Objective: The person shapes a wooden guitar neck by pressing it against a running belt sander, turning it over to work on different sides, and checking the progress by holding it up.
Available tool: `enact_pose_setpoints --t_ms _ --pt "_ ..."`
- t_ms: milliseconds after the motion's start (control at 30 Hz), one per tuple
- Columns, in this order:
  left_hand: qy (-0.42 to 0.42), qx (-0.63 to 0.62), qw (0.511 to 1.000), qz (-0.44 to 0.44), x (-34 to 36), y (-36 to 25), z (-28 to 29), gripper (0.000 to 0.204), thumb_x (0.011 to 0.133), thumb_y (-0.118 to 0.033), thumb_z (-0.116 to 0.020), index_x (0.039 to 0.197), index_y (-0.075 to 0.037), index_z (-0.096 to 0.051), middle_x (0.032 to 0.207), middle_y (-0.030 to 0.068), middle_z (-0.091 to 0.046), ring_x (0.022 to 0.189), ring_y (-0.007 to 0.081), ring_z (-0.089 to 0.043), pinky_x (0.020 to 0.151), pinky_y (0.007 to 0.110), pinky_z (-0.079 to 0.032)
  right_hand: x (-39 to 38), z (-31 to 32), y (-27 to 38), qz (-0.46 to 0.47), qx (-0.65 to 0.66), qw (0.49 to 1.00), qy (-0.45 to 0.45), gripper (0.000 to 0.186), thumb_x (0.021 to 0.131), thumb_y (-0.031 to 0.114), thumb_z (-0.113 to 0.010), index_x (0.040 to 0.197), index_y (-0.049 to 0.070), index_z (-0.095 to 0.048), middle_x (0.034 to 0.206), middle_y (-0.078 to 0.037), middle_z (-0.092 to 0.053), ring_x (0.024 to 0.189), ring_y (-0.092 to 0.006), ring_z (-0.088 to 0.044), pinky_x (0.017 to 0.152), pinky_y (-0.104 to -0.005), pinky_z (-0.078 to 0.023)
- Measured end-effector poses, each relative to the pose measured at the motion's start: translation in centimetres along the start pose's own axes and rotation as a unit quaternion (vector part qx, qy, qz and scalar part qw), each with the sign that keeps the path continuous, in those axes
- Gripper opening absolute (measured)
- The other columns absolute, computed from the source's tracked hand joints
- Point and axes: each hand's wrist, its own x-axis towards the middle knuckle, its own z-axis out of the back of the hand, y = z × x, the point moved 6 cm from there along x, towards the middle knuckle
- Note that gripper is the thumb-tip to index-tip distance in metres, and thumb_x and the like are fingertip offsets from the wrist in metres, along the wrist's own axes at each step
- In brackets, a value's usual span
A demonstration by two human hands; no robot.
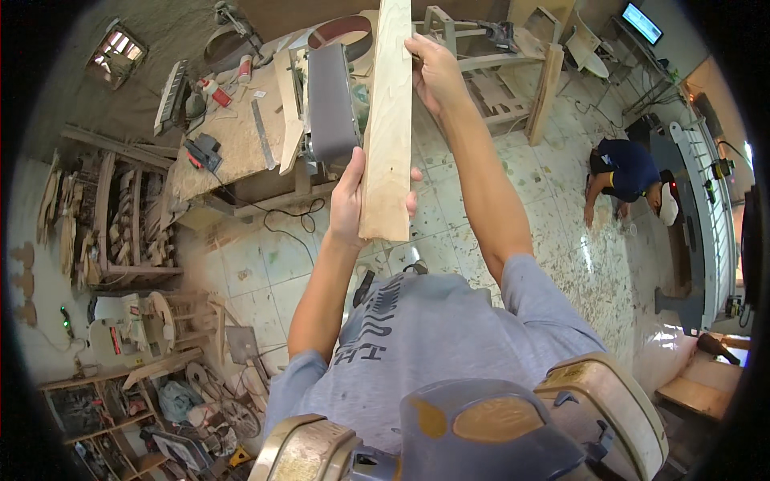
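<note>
A long pale wooden board runs upright through the middle of the view, just right of a grey belt sander on the workbench. My left hand grips the board near its lower end, thumb along the left edge and fingertips showing at the right edge. My right hand holds the board higher up by its right edge. Whether the board touches the sanding belt is not clear.
The workbench carries bottles, a metal ruler and a power tool. A wooden frame stands at upper right. Another person bends toward the tiled floor beside a long machine. A scrap-wood rack stands at left.
</note>
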Motion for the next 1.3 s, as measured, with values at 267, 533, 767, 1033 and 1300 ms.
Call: enact_pose_setpoints --t_ms 267,533,767,1033,1300 --pt "0.022 -0.064 0.998 -0.016 -0.2 -1.5 -2.1 0.066 0.107 -0.056 -0.022 0.143 -0.005 -0.042 0.112 0.0207 -0.055 0.075 0.0263 -0.053 0.066 0.038 -0.045 1.5 -0.9 -0.2 0.001 0.039 0.999 0.015 0.023 0.101 0.01 -0.048 0.115 -0.004 -0.061 0.103 -0.009 -0.07 0.089 -0.0163 -0.068 0.081 -0.0318 -0.058" --pt "0.04 -0.113 0.993 -0.013 -1.6 -4.8 -3.6 0.064 0.106 -0.058 -0.024 0.132 -0.004 -0.044 0.099 0.0161 -0.05 0.069 0.0232 -0.049 0.06 0.036 -0.042 1.3 -5.1 0.1 0.024 0.072 0.997 -0.005 0.026 0.1 0.007 -0.045 0.116 -0.007 -0.06 0.105 -0.012 -0.068 0.093 -0.0183 -0.067 0.086 -0.0328 -0.056" --pt "0.068 -0.135 0.988 -0.012 -2.9 -7.2 -4.0 0.066 0.104 -0.062 -0.025 0.125 -0.002 -0.044 0.092 0.0142 -0.048 0.065 0.0223 -0.049 0.056 0.036 -0.043 1.2 -7.2 -0.8 0.039 0.087 0.995 -0.007 0.024 0.101 0.009 -0.048 0.112 -0.007 -0.063 0.103 -0.013 -0.069 0.093 -0.0199 -0.068 0.086 -0.0339 -0.057" --pt "0.062 -0.091 0.994 -0.026 -4.2 -9.2 -5.2 0.064 0.103 -0.064 -0.036 0.124 -0.005 -0.049 0.089 0.0109 -0.051 0.061 0.0183 -0.05 0.05 0.03 -0.045 0.7 -10.6 -1.1 0.026 0.155 0.987 0.002 0.028 0.104 0.014 -0.048 0.117 -0.009 -0.058 0.099 -0.016 -0.066 0.087 -0.0213 -0.067 0.081 -0.033 -0.058" --pt "-0.03 -0.003 0.996 -0.087 -4.7 -11.6 -12.0 0.05 0.108 -0.053 -0.034 0.122 -0.009 -0.053 0.086 0.0059 -0.054 0.061 0.0133 -0.054 0.05 0.027 -0.045 0.3 -13.9 0.5 -0.038 0.25 0.966 0.057 0.024 0.103 0.015 -0.048 0.103 -0.004 -0.062 0.087 -0.014 -0.067 0.074 -0.0226 -0.065 0.072 -0.0346 -0.056"
